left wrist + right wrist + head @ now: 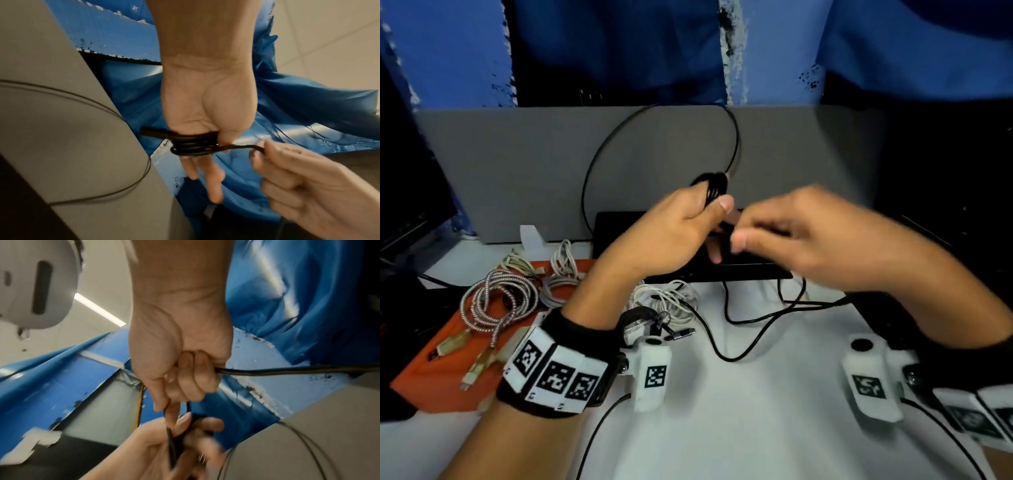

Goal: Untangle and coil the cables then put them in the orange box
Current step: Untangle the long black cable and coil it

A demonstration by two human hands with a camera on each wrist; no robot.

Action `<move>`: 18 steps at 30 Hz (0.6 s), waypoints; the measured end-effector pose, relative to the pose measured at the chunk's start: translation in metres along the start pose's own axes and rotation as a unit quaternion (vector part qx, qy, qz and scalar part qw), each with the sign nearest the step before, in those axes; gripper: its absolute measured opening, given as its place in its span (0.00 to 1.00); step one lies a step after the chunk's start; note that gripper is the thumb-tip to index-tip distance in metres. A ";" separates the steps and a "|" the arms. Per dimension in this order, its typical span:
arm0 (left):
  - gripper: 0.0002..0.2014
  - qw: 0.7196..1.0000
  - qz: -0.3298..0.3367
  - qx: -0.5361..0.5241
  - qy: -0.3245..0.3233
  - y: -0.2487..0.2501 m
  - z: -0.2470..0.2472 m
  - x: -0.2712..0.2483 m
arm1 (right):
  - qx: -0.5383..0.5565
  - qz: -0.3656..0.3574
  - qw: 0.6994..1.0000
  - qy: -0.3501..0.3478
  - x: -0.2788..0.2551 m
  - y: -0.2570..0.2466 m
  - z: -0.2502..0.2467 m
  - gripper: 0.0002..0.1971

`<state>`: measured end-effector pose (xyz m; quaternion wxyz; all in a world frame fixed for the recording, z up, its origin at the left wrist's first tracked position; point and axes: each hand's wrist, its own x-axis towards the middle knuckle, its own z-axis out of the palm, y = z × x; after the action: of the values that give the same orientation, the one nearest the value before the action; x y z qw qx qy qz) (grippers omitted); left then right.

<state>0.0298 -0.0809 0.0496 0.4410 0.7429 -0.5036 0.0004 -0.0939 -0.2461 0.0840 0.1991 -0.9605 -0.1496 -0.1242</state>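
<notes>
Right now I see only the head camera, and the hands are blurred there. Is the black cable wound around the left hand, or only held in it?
Observer: Wound. The left wrist view shows the black cable in several turns round the fingers of the left hand.
Operator: Where is the plug end?
Observer: The plug sticks out of the coil, on the side away from the right hand.
Operator: How does the right hand hold the cable?
Observer: The right wrist view shows the cable running through its curled fingers, and thumb and forefinger pinch it close to the coil.
</notes>
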 end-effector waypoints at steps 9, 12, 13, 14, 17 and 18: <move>0.16 0.949 0.049 -0.309 -0.031 0.017 -0.022 -0.002 | 0.057 0.000 0.973 0.222 0.015 0.044 -0.002 0.18; 0.18 0.898 0.079 -0.432 0.029 0.014 -0.042 0.000 | 0.028 0.045 0.979 0.195 0.022 0.068 0.000 0.21; 0.19 0.890 0.083 -0.445 0.045 0.012 -0.046 -0.001 | 0.011 0.054 0.979 0.195 0.025 0.074 -0.001 0.22; 0.19 0.881 0.086 -0.461 0.059 0.012 -0.047 -0.001 | -0.015 0.058 0.978 0.202 0.028 0.078 -0.002 0.22; 0.21 0.836 0.130 -0.526 0.084 0.012 -0.049 0.002 | -0.105 0.046 0.966 0.231 0.039 0.084 -0.009 0.19; 0.21 0.809 0.154 -0.560 0.091 0.014 -0.054 0.002 | -0.149 0.047 0.961 0.230 0.043 0.087 -0.013 0.18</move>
<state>0.0443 -0.0484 0.0922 0.8184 0.2770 -0.4818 -0.1458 -0.0275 -0.3173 0.0782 0.0883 -0.9308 -0.0348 -0.3529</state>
